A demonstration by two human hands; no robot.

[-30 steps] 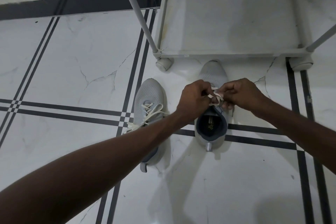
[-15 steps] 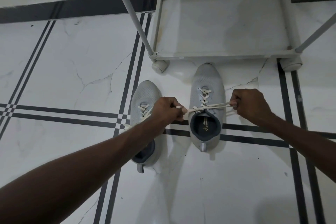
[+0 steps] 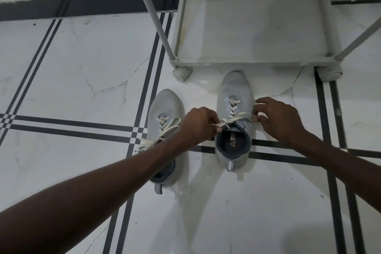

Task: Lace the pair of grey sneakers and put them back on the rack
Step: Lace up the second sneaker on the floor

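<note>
Two grey sneakers stand on the tiled floor, toes pointing at the rack. The right sneaker has a cream lace crossed up its front. My left hand pinches one lace end at the left of the shoe's collar. My right hand pinches the other end at the right. The lace runs fairly taut between the two hands. The left sneaker is partly under my left forearm, and its cream lace lies loose across it.
The grey shoe rack stands just beyond the sneakers, its bottom shelf bare, with round feet at the front corners and slanted poles rising toward me. White marble tiles with black stripes cover the floor.
My hands started together over the right sneaker's tongue, then pulled apart sideways, drawing the lace ends out. Now they sit slightly closer to the shoe, still holding the ends.
</note>
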